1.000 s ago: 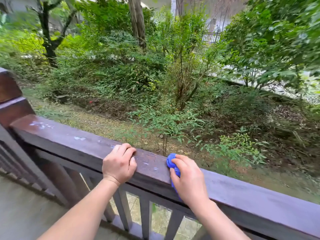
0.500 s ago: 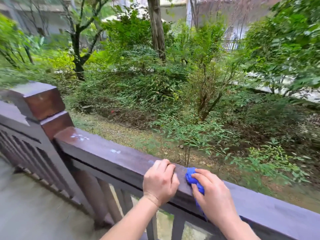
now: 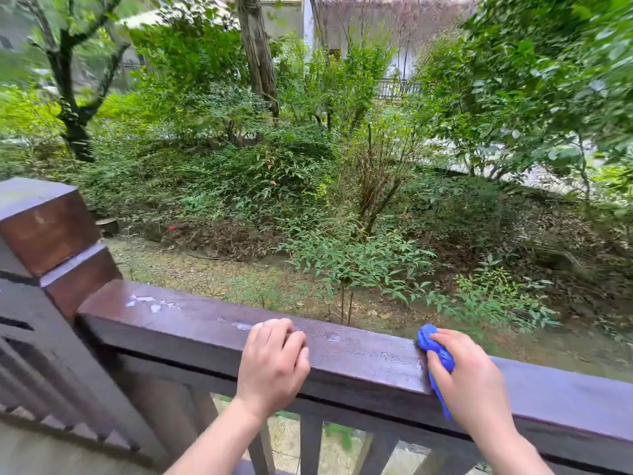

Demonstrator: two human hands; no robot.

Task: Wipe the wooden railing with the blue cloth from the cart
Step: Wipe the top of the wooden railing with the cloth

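A: Change vs half a second back: the right hand with the crumpled bright-blue cloth has slid right along the rail, away from the left hand. They were almost touching; now there's a clear gap of wet wood between them.

B: Fingers?

A: Right fingers curled over the blue cloth, gripping it and pressing it onto the top face of the dark brown wooden railing. Thumb down the near face, a strip of cloth hanging below it. Left fingers bent over the rail's top, knuckles up, hand closed on the rail itself, nothing else in it.

B: Rail surface?

A: Shiny and streaked between the hands. Pale flecks on top, left of the left hand, more near the square dark-brown wooden corner post where the rail ends.

B: Further out?

A: Vertical wooden balusters under the rail. Beyond it, a gravelly strip, green shrubs, tree trunks. Both forearms bare, entering from the bottom edge.
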